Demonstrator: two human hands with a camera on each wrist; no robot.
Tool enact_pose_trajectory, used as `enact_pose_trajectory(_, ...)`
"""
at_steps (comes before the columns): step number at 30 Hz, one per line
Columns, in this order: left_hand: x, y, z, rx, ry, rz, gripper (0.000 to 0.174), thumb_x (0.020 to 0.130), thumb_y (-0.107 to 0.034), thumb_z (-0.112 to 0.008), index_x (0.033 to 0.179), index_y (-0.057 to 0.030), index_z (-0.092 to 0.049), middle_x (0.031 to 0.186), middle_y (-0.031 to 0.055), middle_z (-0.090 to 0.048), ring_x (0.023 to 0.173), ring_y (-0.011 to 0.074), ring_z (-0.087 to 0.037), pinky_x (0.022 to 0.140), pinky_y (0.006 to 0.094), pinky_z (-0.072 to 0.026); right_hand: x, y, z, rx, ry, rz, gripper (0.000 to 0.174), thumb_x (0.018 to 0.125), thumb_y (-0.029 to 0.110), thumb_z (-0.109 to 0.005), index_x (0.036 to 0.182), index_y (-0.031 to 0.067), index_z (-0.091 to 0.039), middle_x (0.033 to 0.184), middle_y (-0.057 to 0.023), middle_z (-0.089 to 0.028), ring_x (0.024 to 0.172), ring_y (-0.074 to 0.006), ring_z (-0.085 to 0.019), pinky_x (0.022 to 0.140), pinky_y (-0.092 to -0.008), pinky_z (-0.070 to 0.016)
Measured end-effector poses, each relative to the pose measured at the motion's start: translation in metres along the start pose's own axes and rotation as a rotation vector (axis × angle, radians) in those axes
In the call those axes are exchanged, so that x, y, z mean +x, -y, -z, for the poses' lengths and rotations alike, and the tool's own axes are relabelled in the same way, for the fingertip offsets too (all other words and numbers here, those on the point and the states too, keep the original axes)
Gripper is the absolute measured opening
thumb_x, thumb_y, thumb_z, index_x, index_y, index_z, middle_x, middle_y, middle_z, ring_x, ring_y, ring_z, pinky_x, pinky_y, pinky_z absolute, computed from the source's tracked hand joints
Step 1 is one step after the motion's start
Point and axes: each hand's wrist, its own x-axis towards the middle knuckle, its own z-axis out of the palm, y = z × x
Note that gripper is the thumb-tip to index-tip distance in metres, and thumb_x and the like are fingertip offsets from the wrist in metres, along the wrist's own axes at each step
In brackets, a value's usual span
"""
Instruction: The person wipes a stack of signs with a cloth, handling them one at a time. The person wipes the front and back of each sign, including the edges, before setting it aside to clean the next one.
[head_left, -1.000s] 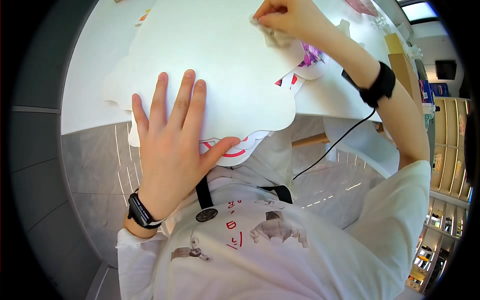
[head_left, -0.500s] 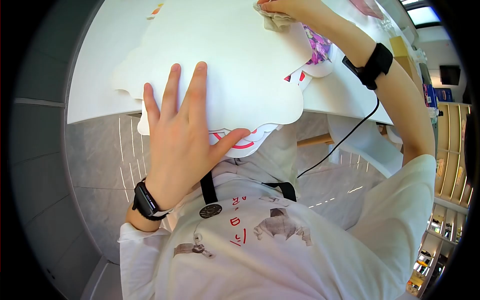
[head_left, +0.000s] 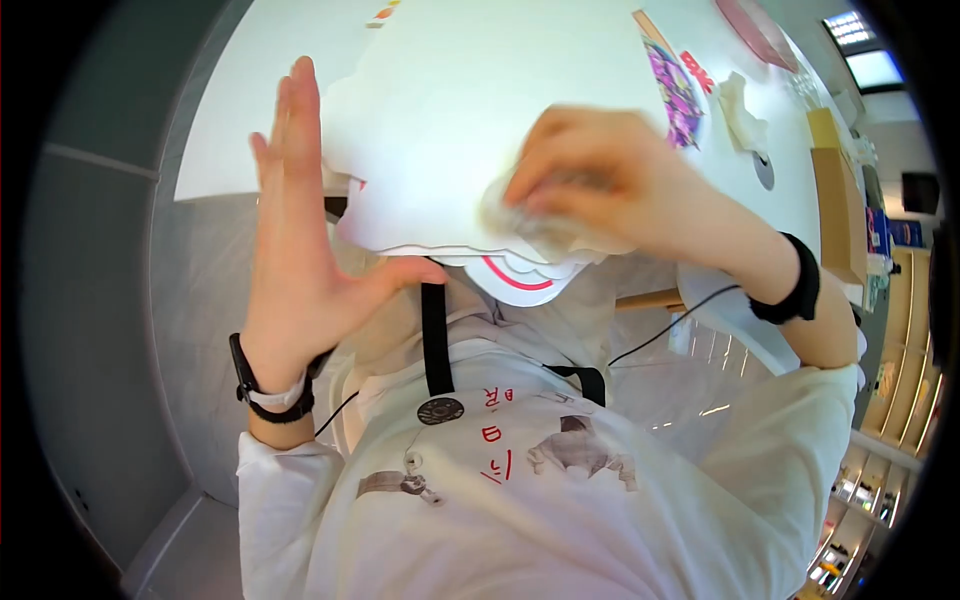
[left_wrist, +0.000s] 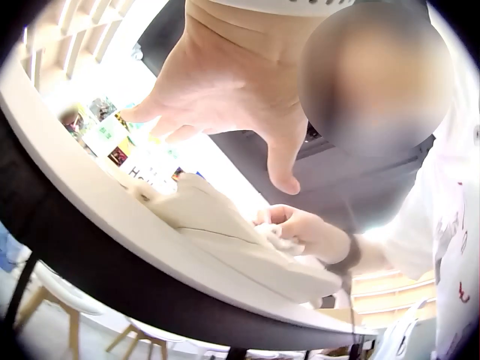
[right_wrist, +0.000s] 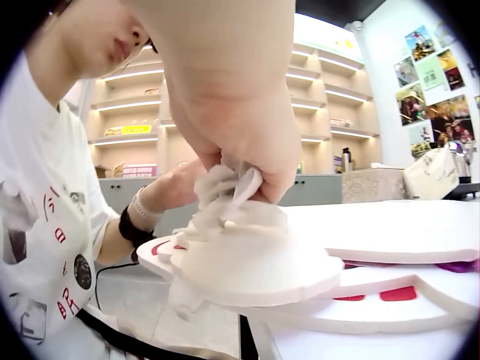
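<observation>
The right hand (head_left: 610, 185) grips a crumpled whitish cloth (head_left: 520, 225) against the near part of a large white scalloped board (head_left: 430, 130); in the right wrist view the cloth (right_wrist: 236, 199) bunches under the curled fingers. More white boards lie stacked beneath, one with a red curved stripe (head_left: 515, 280) poking out at the near edge. At the board's left side the left hand (head_left: 305, 220) is raised with straight fingers and thumb spread, holding nothing. The left wrist view shows this hand (left_wrist: 232, 90) above the boards (left_wrist: 217, 225), apart from them.
On the table's right lie a purple patterned piece (head_left: 673, 95), a small red piece (head_left: 697, 72), another crumpled cloth (head_left: 740, 112) and a pink item (head_left: 755, 32). A cardboard box (head_left: 838, 210) stands beyond the right edge. A black cable (head_left: 675, 325) hangs from the right wrist.
The right hand has brought the cloth from the board's far right to its near part. The left hand has lifted off the board and moved left. The top board now sits differently, uncovering more of the purple piece.
</observation>
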Motion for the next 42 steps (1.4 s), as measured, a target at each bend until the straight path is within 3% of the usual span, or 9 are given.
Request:
enact_pose_trajectory(4,-0.014,0.018,0.016,0.292,0.195,-0.037,0.118,0.057,-0.058,-0.079,0.148,-0.0045,-0.026,0.154,0.0149,-0.027,0.143,0.0372,-0.02,0.109,0.0664,-0.0062,0.017,-0.02,0.047,0.034,-0.274,-0.342,0.021,0.089,0.011,-0.061,0.108,0.0055,-0.067,0.101,-0.0034,-0.065,0.083,-0.0109,-0.06,0.073,-0.0237,-0.0468)
enact_pose_trajectory(7,-0.015,0.025,0.007,0.367,0.221,-0.006,0.108,0.059,-0.058,-0.078,0.144,-0.0069,-0.036,0.151,0.0106,-0.033,0.142,0.0355,-0.023,0.109,0.0667,-0.0077,0.043,-0.029,0.05,-0.102,-0.481,-0.604,0.016,0.082,0.007,-0.067,0.095,-0.0019,-0.068,0.084,-0.008,-0.069,0.074,-0.0133,-0.062,0.067,-0.0252,-0.0496)
enact_pose_trajectory(10,-0.014,0.027,0.007,0.386,0.207,0.015,0.103,0.06,-0.055,-0.079,0.142,-0.0072,-0.039,0.15,0.0099,-0.036,0.14,0.0345,-0.028,0.108,0.0677,-0.0092,0.042,-0.065,0.023,-0.446,-0.329,-0.361,0.029,0.089,0.011,-0.058,0.117,0.0041,-0.064,0.11,-0.0046,-0.064,0.092,-0.0147,-0.061,0.081,-0.0251,-0.0475)
enact_pose_trajectory(12,-0.013,0.028,0.006,0.396,0.181,0.008,0.104,0.06,-0.058,-0.077,0.143,-0.0091,-0.039,0.149,0.0076,-0.039,0.139,0.0329,-0.031,0.109,0.0661,-0.0105,0.033,-0.045,-0.01,-0.271,-0.222,-0.091,0.04,0.087,-0.004,-0.047,0.124,0.0045,-0.06,0.127,-0.0108,-0.057,0.118,-0.0251,-0.054,0.098,-0.0308,-0.0428)
enact_pose_trajectory(14,-0.013,0.028,0.005,0.378,0.158,0.013,0.104,0.059,-0.059,-0.077,0.142,-0.0099,-0.04,0.147,0.006,-0.041,0.138,0.0315,-0.033,0.109,0.0654,-0.0111,0.03,-0.014,-0.047,-0.314,-0.142,0.132,0.043,0.085,-0.007,-0.049,0.125,0.0036,-0.058,0.13,-0.0145,-0.054,0.121,-0.0301,-0.05,0.101,-0.0347,-0.0417)
enact_pose_trajectory(15,-0.012,0.027,0.005,0.357,0.143,0.021,0.104,0.058,-0.058,-0.078,0.142,-0.0097,-0.041,0.147,0.0055,-0.042,0.138,0.0309,-0.034,0.109,0.0655,-0.0111,0.03,-0.007,-0.065,-0.234,-0.134,0.233,0.044,0.073,-0.008,-0.055,0.117,-0.0084,-0.057,0.124,-0.0196,-0.055,0.12,-0.0356,-0.048,0.102,-0.0365,-0.0395)
enact_pose_trajectory(21,-0.009,0.03,0.006,0.388,0.127,-0.002,0.099,0.056,-0.053,-0.082,0.138,-0.0119,-0.046,0.137,0.0033,-0.049,0.132,0.0283,-0.04,0.106,0.0705,-0.0139,0.056,0.001,-0.086,-0.311,0.03,0.532,0.039,0.074,-0.002,-0.057,0.113,-0.0026,-0.059,0.116,-0.0155,-0.059,0.117,-0.0296,-0.051,0.097,-0.0346,-0.0438)
enact_pose_trajectory(32,-0.004,0.034,0.004,0.469,0.172,-0.111,0.099,0.056,-0.059,-0.078,0.139,-0.0178,-0.046,0.139,0.0034,-0.046,0.133,0.0283,-0.038,0.108,0.0674,-0.0138,0.014,0.002,-0.037,-0.587,0.144,0.348,0.045,0.077,0.001,-0.058,0.122,0.0022,-0.057,0.123,-0.0044,-0.059,0.12,-0.0204,-0.051,0.093,-0.0276,-0.0492)
enact_pose_trajectory(42,-0.002,0.054,-0.014,0.559,0.006,-0.176,0.063,0.07,-0.006,-0.068,0.131,-0.0196,-0.056,0.129,0.0005,-0.054,0.125,0.0254,-0.047,0.106,0.0593,-0.0316,0.024,0.014,-0.037,-0.589,0.252,0.402,0.051,0.073,-0.001,-0.059,0.124,0.0025,-0.057,0.128,-0.0053,-0.057,0.12,-0.0237,-0.051,0.093,-0.031,-0.0502)
